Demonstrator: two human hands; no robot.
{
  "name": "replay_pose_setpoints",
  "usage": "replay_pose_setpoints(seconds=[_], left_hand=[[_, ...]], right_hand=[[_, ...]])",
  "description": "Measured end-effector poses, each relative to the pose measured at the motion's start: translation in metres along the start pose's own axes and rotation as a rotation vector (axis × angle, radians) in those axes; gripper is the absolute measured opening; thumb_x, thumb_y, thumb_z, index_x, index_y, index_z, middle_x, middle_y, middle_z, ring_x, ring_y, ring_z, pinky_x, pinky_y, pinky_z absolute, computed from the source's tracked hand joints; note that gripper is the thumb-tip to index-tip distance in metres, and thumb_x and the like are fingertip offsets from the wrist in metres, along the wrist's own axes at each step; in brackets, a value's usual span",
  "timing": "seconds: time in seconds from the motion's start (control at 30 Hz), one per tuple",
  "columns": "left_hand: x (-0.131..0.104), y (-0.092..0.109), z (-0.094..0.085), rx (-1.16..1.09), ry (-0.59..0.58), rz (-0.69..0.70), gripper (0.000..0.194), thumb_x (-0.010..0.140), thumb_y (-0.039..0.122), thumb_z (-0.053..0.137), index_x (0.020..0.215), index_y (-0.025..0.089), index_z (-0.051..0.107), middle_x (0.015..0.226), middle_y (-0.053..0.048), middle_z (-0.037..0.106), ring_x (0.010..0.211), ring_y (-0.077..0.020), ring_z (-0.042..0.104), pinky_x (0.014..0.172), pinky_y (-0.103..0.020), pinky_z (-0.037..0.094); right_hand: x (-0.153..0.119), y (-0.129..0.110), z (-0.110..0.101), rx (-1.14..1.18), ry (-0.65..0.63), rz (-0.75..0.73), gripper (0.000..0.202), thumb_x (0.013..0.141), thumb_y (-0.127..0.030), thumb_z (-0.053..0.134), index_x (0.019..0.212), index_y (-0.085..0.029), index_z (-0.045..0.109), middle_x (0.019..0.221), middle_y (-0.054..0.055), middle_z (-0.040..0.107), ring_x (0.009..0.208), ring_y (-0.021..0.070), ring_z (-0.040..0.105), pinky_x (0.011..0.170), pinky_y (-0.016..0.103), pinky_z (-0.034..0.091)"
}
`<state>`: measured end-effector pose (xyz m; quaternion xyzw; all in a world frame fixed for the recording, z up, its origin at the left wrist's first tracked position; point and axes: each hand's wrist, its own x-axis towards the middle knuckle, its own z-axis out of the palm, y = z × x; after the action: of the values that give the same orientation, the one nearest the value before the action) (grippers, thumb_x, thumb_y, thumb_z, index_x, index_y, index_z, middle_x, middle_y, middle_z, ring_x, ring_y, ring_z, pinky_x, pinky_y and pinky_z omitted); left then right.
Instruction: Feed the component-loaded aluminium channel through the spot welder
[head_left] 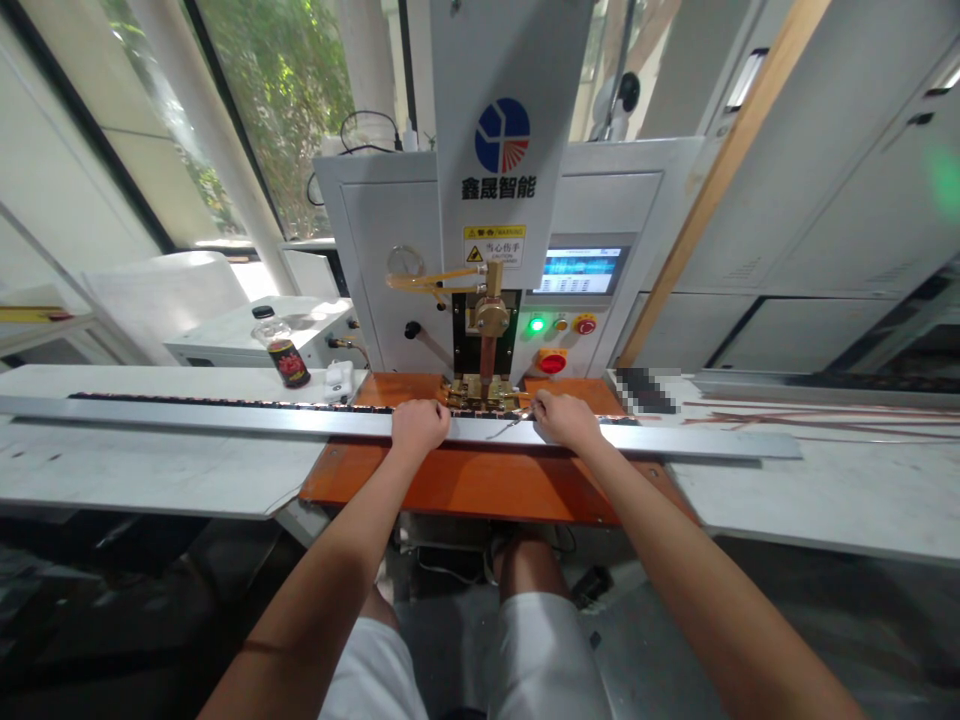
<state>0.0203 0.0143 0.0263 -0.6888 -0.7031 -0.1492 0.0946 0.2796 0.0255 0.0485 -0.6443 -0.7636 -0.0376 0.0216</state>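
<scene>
A long grey metal rail [225, 420] lies across the table and over the orange work plate [465, 480] of a white welding machine [420, 250]. My left hand [418, 424] is closed over the rail just left of the brass electrode head [487, 345]. To the right of the head, my right hand [564, 416] rests on the rail and pinches something thin, possibly a wire or tweezers. A dark strip with copper parts [187, 401] runs along the rail's far edge.
A small bottle with a red label [283, 350] and a white box [339, 380] stand left of the machine. Copper strips [825, 415] lie on the right table. Red and green buttons [553, 360] and a screen [581, 270] face me. My knees sit under the table.
</scene>
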Motion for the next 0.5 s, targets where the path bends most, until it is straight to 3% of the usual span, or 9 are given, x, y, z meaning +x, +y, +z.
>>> replay_pose_setpoints(seconds=[0.5], left_hand=[[0.015, 0.002, -0.004, 0.040, -0.146, -0.033, 0.054, 0.090, 0.040, 0.030, 0.091, 0.012, 0.076, 0.090, -0.017, 0.072, 0.089, -0.0295, 0.068, 0.078, -0.037, 0.050]], right_hand=[[0.016, 0.005, 0.007, 0.074, -0.011, -0.032, 0.040, 0.097, -0.034, 0.031, 0.111, -0.018, 0.064, 0.105, 0.016, 0.070, 0.096, 0.0271, 0.065, 0.078, 0.033, 0.042]])
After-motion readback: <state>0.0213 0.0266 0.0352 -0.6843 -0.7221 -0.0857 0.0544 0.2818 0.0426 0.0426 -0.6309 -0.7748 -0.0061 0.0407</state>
